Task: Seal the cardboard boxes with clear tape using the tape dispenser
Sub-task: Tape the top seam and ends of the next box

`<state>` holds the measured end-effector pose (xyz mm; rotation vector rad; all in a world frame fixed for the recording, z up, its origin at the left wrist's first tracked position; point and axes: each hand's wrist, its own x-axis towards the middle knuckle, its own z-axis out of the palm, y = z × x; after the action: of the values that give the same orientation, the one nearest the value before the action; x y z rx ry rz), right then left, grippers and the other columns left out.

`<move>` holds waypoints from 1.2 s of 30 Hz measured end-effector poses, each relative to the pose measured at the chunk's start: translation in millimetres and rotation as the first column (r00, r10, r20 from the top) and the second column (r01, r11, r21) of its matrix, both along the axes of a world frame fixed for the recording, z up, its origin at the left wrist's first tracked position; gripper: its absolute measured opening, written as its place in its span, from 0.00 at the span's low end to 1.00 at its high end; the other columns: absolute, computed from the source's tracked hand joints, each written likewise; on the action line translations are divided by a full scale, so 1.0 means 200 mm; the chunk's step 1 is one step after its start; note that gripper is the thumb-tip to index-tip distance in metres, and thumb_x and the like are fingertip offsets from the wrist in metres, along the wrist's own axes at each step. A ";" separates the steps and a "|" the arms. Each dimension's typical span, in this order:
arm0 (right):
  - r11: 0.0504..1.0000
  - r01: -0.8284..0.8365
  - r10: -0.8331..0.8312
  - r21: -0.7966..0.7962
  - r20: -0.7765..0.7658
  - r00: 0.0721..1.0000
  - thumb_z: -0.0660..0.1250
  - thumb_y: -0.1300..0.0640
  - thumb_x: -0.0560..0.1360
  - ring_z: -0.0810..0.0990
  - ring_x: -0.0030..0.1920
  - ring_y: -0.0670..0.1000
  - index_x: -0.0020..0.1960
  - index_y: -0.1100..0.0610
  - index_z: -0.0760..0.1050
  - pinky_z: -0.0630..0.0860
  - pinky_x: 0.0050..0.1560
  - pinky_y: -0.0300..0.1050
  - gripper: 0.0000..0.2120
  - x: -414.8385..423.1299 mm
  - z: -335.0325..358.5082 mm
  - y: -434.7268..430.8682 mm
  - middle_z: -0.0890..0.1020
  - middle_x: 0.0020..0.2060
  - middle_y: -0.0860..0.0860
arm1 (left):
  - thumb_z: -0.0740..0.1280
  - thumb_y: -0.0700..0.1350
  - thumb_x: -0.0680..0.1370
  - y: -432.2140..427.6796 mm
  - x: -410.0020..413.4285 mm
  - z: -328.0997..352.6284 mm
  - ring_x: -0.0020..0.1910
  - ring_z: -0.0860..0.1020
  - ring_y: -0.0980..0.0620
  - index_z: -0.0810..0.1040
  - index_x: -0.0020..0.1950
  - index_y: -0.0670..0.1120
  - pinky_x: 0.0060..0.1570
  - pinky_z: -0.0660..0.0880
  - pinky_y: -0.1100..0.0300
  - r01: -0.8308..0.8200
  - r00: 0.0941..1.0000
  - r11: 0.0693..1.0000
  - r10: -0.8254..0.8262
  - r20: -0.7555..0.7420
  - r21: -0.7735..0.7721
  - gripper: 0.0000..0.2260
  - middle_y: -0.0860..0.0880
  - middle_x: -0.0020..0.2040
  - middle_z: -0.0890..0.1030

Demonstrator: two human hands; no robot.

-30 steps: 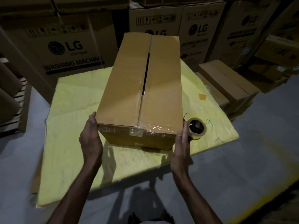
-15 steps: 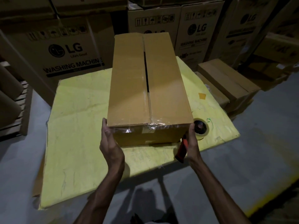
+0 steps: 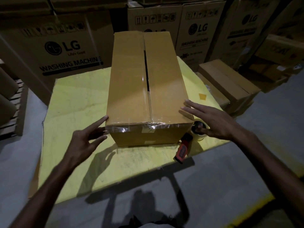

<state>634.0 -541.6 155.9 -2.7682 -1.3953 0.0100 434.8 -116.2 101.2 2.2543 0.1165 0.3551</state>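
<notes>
Left hand [image 3: 85, 140], fingers spread and grip empty, touches the half-taped cardboard box [image 3: 144, 89] on the worktop [image 3: 74, 104]; the tape dispenser [image 3: 184, 148] lies at its near right corner, probably for the equally empty right hand [image 3: 212, 119] to lift next

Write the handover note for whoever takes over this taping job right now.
Left hand: open, holds nothing, fingers at the near left corner of the box.
Right hand: open, over the tape dispenser, which lies on the yellow sheet by the box's near right corner.
Done: clear tape over the near end of the seam.
Left: the seam's middle gapes untaped; far end unclear.
</notes>
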 end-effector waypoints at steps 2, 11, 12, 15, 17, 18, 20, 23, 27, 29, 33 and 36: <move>0.993 -0.095 0.096 -0.077 0.011 0.995 0.75 0.46 0.74 0.61 0.79 0.52 0.81 0.32 0.38 0.76 0.64 0.53 0.53 0.07 0.02 0.05 0.41 0.82 0.39 | 0.78 0.35 0.72 0.06 0.05 0.08 0.54 0.83 0.65 0.76 0.74 0.54 0.60 0.78 0.68 0.083 0.997 0.993 -0.083 -0.002 0.080 0.33 0.57 0.55 0.85; 0.993 -0.110 0.113 -0.049 0.063 0.992 0.64 0.28 0.75 0.49 0.81 0.64 0.81 0.32 0.46 0.57 0.75 0.67 0.42 0.14 -0.03 0.15 0.45 0.83 0.43 | 0.83 0.49 0.69 0.10 0.25 0.11 0.59 0.77 0.59 0.79 0.54 0.43 0.53 0.77 0.57 0.164 0.965 0.899 -0.232 0.123 0.405 0.20 0.49 0.69 0.74; 0.993 -0.110 0.114 -0.036 0.101 0.988 0.61 0.26 0.75 0.50 0.81 0.65 0.82 0.33 0.47 0.57 0.75 0.68 0.40 0.14 -0.06 0.15 0.47 0.84 0.45 | 0.79 0.54 0.73 0.10 0.25 0.09 0.65 0.76 0.54 0.79 0.59 0.45 0.57 0.77 0.52 0.160 0.962 0.867 -0.244 0.121 0.471 0.21 0.51 0.74 0.72; 0.976 -0.201 0.212 -0.081 0.182 0.960 0.55 0.28 0.79 0.53 0.81 0.64 0.83 0.39 0.49 0.59 0.77 0.68 0.37 0.13 -0.09 0.17 0.52 0.84 0.50 | 0.60 0.63 0.82 0.09 0.27 0.07 0.79 0.65 0.43 0.69 0.79 0.51 0.71 0.68 0.44 0.199 0.941 0.573 -0.339 0.008 0.795 0.28 0.51 0.83 0.62; 0.948 -0.297 0.317 -0.119 0.239 0.918 0.53 0.30 0.81 0.56 0.81 0.64 0.83 0.41 0.50 0.63 0.76 0.65 0.35 0.14 -0.09 0.18 0.53 0.83 0.52 | 0.54 0.61 0.84 0.07 0.31 0.09 0.82 0.58 0.43 0.58 0.84 0.56 0.77 0.60 0.45 0.276 0.908 0.419 -0.408 -0.092 0.865 0.29 0.51 0.85 0.55; 0.933 -0.333 0.359 -0.137 0.275 0.892 0.52 0.31 0.82 0.57 0.80 0.64 0.83 0.41 0.49 0.65 0.75 0.65 0.34 0.14 -0.09 0.20 0.54 0.83 0.53 | 0.53 0.61 0.84 0.05 0.33 0.10 0.83 0.56 0.43 0.54 0.85 0.57 0.78 0.59 0.45 0.305 0.893 0.379 -0.432 -0.124 0.874 0.29 0.50 0.85 0.53; 0.904 -0.398 0.428 -0.157 0.315 0.847 0.56 0.34 0.82 0.59 0.79 0.67 0.83 0.40 0.49 0.68 0.73 0.65 0.33 0.15 -0.09 0.23 0.55 0.83 0.54 | 0.53 0.61 0.85 -0.01 0.38 0.12 0.83 0.53 0.42 0.50 0.85 0.58 0.79 0.59 0.43 0.337 0.872 0.311 -0.458 -0.170 0.889 0.29 0.50 0.85 0.50; 0.884 -0.432 0.467 -0.177 0.318 0.825 0.63 0.38 0.81 0.60 0.78 0.71 0.83 0.36 0.48 0.68 0.73 0.68 0.36 0.14 -0.10 0.26 0.53 0.83 0.53 | 0.63 0.60 0.82 -0.12 0.44 0.16 0.83 0.48 0.38 0.43 0.84 0.61 0.80 0.53 0.41 0.376 0.854 0.227 -0.460 -0.241 0.899 0.37 0.48 0.86 0.43; 0.878 -0.440 0.479 -0.188 0.338 0.810 0.70 0.42 0.77 0.60 0.76 0.75 0.82 0.36 0.48 0.65 0.72 0.73 0.42 0.12 -0.12 0.27 0.51 0.84 0.54 | 0.65 0.61 0.82 -0.23 0.48 0.18 0.82 0.45 0.33 0.40 0.83 0.64 0.79 0.55 0.36 0.396 0.828 0.167 -0.490 -0.273 0.903 0.40 0.45 0.85 0.40; 0.879 -0.435 0.476 -0.194 0.353 0.805 0.75 0.45 0.73 0.59 0.75 0.76 0.83 0.39 0.50 0.63 0.73 0.74 0.47 0.11 -0.15 0.26 0.51 0.84 0.55 | 0.64 0.64 0.81 -0.24 0.48 0.18 0.82 0.46 0.32 0.41 0.83 0.65 0.78 0.58 0.35 0.386 0.823 0.155 -0.503 -0.264 0.909 0.39 0.44 0.85 0.41; 0.884 -0.435 0.468 -0.172 0.318 0.825 0.66 0.36 0.79 0.55 0.78 0.74 0.82 0.40 0.58 0.62 0.73 0.74 0.34 0.07 -0.14 0.26 0.51 0.84 0.53 | 0.60 0.70 0.80 -0.25 0.47 0.18 0.82 0.45 0.32 0.40 0.82 0.67 0.78 0.57 0.35 0.381 0.830 0.153 -0.490 -0.265 0.912 0.38 0.45 0.85 0.40; 0.912 -0.407 0.409 -0.051 0.178 0.895 0.57 0.27 0.78 0.48 0.82 0.67 0.61 0.41 0.83 0.55 0.77 0.71 0.26 0.04 -0.13 0.26 0.54 0.83 0.47 | 0.59 0.71 0.79 -0.26 0.45 0.19 0.82 0.47 0.32 0.41 0.82 0.68 0.77 0.60 0.35 0.369 0.836 0.171 -0.490 -0.246 0.914 0.38 0.46 0.85 0.41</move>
<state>641.5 -490.1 129.7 -2.4792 -2.0057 -0.2320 525.4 -168.0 139.4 3.2681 -1.1262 0.2278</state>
